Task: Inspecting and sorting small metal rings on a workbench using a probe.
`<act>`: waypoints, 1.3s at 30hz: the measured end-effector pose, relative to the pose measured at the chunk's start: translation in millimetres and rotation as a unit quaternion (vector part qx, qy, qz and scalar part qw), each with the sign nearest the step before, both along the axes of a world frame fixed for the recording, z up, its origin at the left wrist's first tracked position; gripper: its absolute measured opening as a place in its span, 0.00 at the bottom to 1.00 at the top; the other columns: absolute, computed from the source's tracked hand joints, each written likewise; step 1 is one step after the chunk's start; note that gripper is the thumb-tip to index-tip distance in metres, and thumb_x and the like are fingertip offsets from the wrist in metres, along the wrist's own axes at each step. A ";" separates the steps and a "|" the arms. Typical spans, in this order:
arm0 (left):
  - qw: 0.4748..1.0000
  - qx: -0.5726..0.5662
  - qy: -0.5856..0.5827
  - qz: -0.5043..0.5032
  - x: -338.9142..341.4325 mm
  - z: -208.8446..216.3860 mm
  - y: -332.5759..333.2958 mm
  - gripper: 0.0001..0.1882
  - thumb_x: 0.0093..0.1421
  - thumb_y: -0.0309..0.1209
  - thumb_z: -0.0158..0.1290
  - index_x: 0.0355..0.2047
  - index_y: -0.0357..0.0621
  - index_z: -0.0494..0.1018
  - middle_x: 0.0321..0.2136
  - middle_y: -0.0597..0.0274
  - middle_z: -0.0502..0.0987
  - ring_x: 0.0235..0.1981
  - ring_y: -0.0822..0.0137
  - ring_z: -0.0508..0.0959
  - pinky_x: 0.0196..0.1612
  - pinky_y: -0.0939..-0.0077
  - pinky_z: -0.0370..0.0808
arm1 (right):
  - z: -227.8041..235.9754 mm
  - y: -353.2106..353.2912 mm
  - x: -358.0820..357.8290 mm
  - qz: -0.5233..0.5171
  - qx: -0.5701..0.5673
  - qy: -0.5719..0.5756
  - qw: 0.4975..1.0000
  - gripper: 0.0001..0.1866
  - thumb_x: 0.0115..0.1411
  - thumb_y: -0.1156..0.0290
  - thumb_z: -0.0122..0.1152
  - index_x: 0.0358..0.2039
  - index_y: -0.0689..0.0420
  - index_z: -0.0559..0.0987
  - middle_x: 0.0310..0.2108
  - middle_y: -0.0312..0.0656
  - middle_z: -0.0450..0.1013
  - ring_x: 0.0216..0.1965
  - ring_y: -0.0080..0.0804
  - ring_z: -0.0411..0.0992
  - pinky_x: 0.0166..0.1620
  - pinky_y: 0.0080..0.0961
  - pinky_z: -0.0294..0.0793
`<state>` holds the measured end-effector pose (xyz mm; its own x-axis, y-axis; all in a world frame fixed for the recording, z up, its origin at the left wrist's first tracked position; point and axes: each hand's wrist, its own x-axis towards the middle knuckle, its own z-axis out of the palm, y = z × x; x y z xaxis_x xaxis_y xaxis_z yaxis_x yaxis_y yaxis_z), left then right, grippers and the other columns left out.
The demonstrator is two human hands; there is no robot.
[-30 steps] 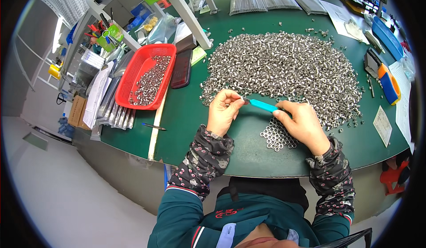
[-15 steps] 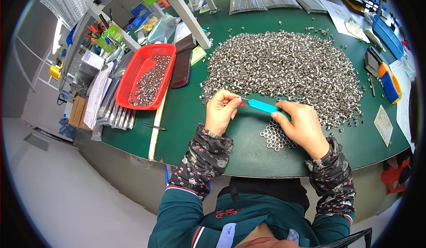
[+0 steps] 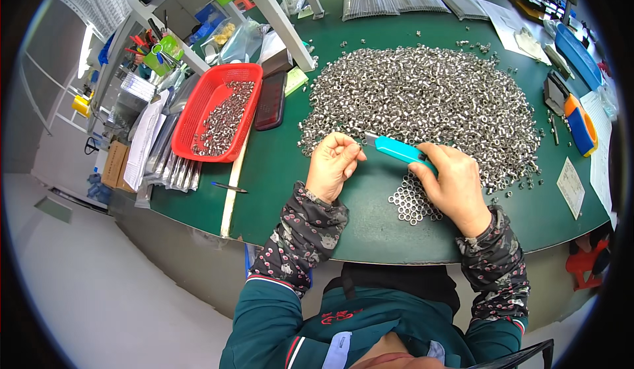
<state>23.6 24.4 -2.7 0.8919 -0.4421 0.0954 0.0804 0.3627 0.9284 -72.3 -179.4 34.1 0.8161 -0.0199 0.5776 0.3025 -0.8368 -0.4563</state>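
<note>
A teal utility knife (image 3: pixel 400 150) is in my right hand (image 3: pixel 454 185), its blade (image 3: pixel 371 137) pointing left toward the other hand. My left hand (image 3: pixel 333 165) pinches a small metal ring, mostly hidden behind the fingertips. A short gap separates the blade from those fingertips. Just beyond both hands spreads a large heap of small metal rings (image 3: pixel 422 95). A flat patch of rings (image 3: pixel 411 204) lies in one layer below the knife, beside my right hand.
Left of the heap stands a red basket (image 3: pixel 185 119) partly filled with small metal parts, near a dark phone-like case (image 3: pixel 271 101) and a pen (image 3: pixel 229 187). A blue-and-orange tool (image 3: pixel 581 126) and a card (image 3: pixel 570 187) lie at the right. Bagged rods (image 3: pixel 370 0) lie at the back.
The knife's blade has come away from my left fingertips, and the knife has shifted slightly up and right. My left hand keeps its pinch in nearly the same place.
</note>
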 end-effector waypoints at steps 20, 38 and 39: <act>0.996 0.083 0.018 0.004 1.3 4.1 1.1 0.04 0.58 0.27 0.51 0.33 0.42 0.68 0.22 0.64 0.74 0.14 0.82 0.65 0.15 0.92 0.58 | 1.6 -2.5 0.2 0.029 -0.031 0.074 0.996 0.11 0.50 0.63 0.60 0.30 0.57 0.76 0.19 0.43 0.70 0.22 0.41 0.71 0.26 0.36 0.69; 0.994 0.019 0.096 -0.048 3.8 1.8 5.6 0.05 0.60 0.29 0.49 0.33 0.41 0.67 0.24 0.62 0.74 0.14 0.81 0.67 0.13 0.94 0.56 | -0.1 -9.9 6.2 0.084 0.027 0.141 0.986 0.12 0.52 0.61 0.58 0.30 0.57 0.77 0.19 0.46 0.71 0.23 0.44 0.71 0.27 0.37 0.69; 0.994 0.030 0.086 -0.054 3.5 2.5 5.2 0.05 0.60 0.29 0.49 0.33 0.41 0.67 0.24 0.62 0.74 0.14 0.82 0.67 0.13 0.94 0.56 | -0.1 -10.8 6.2 0.082 0.027 0.142 0.986 0.12 0.52 0.61 0.58 0.30 0.57 0.77 0.19 0.46 0.71 0.23 0.44 0.71 0.27 0.37 0.69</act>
